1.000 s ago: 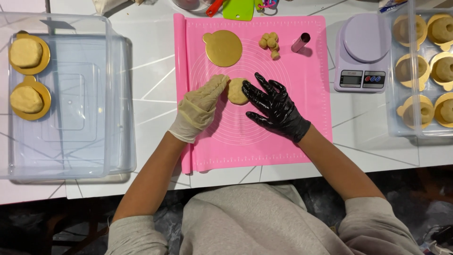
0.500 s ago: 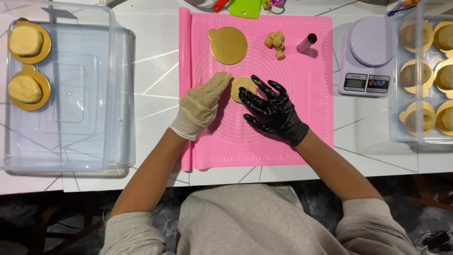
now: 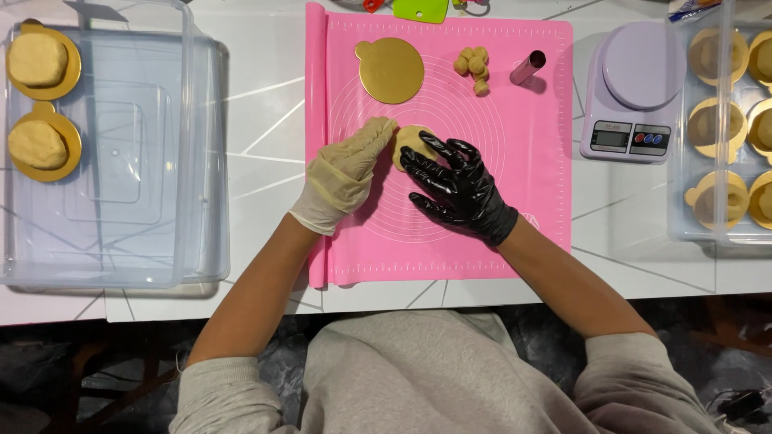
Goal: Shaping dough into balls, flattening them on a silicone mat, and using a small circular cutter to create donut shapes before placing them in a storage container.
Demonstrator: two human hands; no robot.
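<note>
A flat piece of tan dough (image 3: 408,142) lies on the pink silicone mat (image 3: 531,201). My left hand (image 3: 344,173), in a cream glove, rests against the dough's left edge with fingers together. My right hand (image 3: 457,186), in a black glove, presses its spread fingertips on the dough's right side. A round gold board (image 3: 391,70) lies just beyond the dough. Several small dough balls (image 3: 474,67) and a dark pink cylinder cutter (image 3: 527,67) sit at the far side of the mat.
A lilac kitchen scale (image 3: 638,88) stands right of the mat. A clear tub (image 3: 112,161) on the left holds two dough rounds on gold boards (image 3: 40,104). Another clear tub (image 3: 724,128) at the right holds several more. A green scraper (image 3: 420,9) lies at the far edge.
Both hands stay on the dough; the right hand's fingers have shifted slightly over it. The camera view has drifted a little.
</note>
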